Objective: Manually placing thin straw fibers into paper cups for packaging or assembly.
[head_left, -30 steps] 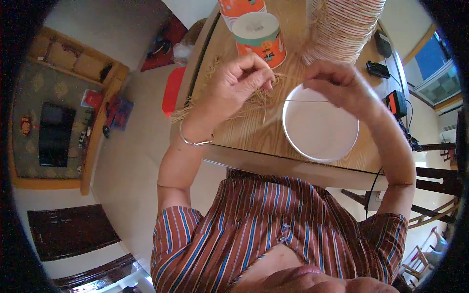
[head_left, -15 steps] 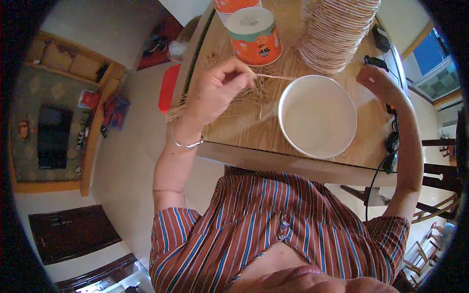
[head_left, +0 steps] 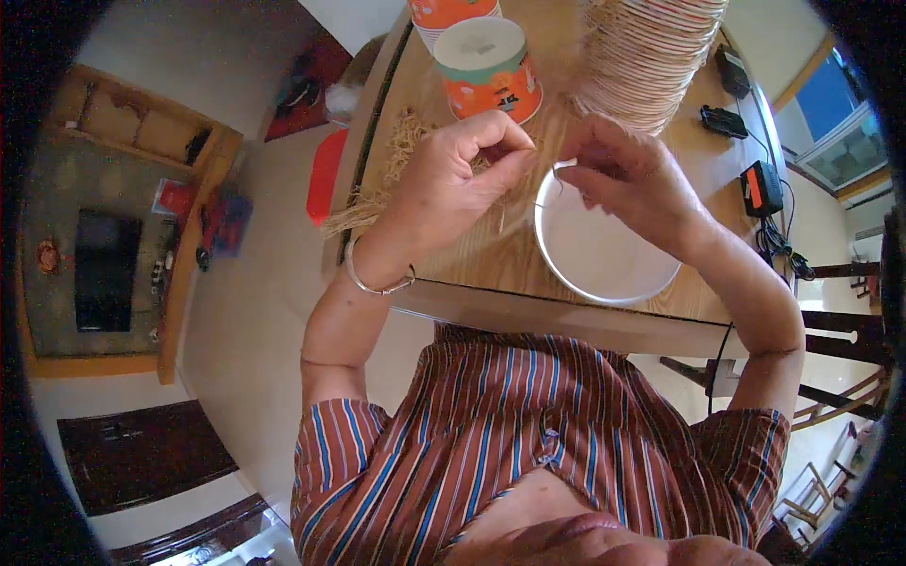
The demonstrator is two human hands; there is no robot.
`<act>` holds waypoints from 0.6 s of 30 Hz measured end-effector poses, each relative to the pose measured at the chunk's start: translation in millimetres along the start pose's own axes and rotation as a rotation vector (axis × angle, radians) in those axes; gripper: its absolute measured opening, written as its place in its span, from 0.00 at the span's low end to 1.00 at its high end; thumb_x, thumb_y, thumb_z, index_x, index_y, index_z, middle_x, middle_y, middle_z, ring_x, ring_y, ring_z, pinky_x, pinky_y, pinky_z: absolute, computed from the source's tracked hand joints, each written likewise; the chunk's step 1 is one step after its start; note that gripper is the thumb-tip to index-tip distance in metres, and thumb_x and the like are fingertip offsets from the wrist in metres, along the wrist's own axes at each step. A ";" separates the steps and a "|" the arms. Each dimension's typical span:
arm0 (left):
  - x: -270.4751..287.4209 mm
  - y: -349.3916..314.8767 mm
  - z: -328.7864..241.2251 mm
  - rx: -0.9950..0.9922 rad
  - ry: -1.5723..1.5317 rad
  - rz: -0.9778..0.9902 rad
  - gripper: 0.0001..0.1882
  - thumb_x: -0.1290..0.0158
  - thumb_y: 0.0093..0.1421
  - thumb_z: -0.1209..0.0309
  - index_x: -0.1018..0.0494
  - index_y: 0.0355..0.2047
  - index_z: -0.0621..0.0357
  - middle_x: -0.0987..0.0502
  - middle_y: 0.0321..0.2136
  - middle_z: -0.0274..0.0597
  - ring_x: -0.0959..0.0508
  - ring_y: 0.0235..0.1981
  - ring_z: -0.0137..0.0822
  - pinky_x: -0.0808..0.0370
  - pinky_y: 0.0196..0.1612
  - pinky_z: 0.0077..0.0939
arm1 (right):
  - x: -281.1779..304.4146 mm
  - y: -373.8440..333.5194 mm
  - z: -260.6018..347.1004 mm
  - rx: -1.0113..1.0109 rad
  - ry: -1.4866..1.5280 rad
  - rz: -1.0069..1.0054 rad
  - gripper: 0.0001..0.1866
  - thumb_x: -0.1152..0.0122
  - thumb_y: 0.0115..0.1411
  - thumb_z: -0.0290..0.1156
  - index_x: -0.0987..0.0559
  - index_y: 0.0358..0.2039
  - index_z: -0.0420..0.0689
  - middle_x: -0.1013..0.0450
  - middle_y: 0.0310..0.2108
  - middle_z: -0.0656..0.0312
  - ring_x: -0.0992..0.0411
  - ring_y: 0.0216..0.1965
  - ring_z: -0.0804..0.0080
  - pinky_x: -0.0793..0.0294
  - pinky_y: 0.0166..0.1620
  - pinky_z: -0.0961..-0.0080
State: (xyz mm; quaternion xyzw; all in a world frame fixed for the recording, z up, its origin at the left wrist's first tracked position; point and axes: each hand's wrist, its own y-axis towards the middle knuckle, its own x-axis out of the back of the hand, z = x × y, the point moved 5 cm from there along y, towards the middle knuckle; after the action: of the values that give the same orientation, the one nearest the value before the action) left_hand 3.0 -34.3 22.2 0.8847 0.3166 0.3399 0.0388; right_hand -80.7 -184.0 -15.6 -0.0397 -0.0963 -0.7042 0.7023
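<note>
A white round tub [head_left: 609, 250] stands near the front edge of the table. My left hand [head_left: 472, 179] is above the table just left of its rim, thumb and forefinger pinched on a thin pale strand that is hardly visible. Over the tub's far rim, my right hand [head_left: 637, 179] is closed in a pinch, close to the left fingertips. A thin curved end of the strand [head_left: 550, 196] hangs beside the right fingers. Loose tan strands [head_left: 401, 156] lie in a tangled heap behind my left wrist and partly under it.
An orange and green tub [head_left: 489, 80] stands upside down beyond my left hand, with another orange tub [head_left: 451, 11] behind it. At the far right rises a tall stack of pale-rimmed tubs [head_left: 651, 61]. Black adapters [head_left: 761, 189] and cables lie along the right table edge.
My right hand has come in from the right side of the table to meet the left. The strand, stretched sideways before, now hangs in a short curve. My left hand moved slightly right.
</note>
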 end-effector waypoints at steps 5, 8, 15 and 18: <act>-2.0 -0.8 11.8 0.083 -0.167 0.039 0.02 0.45 0.60 0.77 0.27 0.30 0.61 0.25 0.25 0.29 0.28 0.28 0.18 0.29 0.33 0.16 | 5.0 -6.8 4.5 0.205 -0.214 -0.042 0.14 0.41 0.60 0.22 0.30 0.46 0.44 0.31 0.30 0.70 0.33 0.29 0.86 0.32 0.32 0.86; -2.3 2.4 10.7 0.104 -0.169 0.039 0.02 0.45 0.60 0.77 0.27 0.31 0.61 0.26 0.25 0.28 0.28 0.28 0.17 0.29 0.32 0.15 | 7.1 1.4 5.0 0.265 -0.181 -0.123 0.17 0.41 0.60 0.21 0.31 0.49 0.44 0.31 0.37 0.68 0.33 0.30 0.85 0.32 0.32 0.86; 0.7 24.8 -20.3 -0.021 -0.129 0.016 0.01 0.45 0.60 0.77 0.26 0.32 0.62 0.25 0.25 0.28 0.28 0.28 0.17 0.30 0.33 0.14 | -10.8 12.7 5.8 -0.032 0.432 0.200 0.29 0.40 0.59 0.22 0.38 0.60 0.41 0.26 0.39 0.63 0.31 0.28 0.83 0.31 0.26 0.85; 5.8 38.4 -14.4 -0.081 -0.049 -0.014 0.01 0.45 0.60 0.77 0.25 0.32 0.62 0.25 0.26 0.28 0.27 0.29 0.17 0.29 0.33 0.14 | 12.2 24.3 -3.0 0.071 0.346 0.157 0.19 0.41 0.61 0.27 0.30 0.52 0.40 0.29 0.28 0.68 0.32 0.26 0.83 0.30 0.28 0.83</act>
State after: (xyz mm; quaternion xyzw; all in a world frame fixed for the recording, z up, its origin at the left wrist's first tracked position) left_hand 17.8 -63.6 47.4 0.8883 0.3075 0.3303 0.0849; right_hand -56.3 -196.5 -14.3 0.0992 0.0046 -0.6396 0.7623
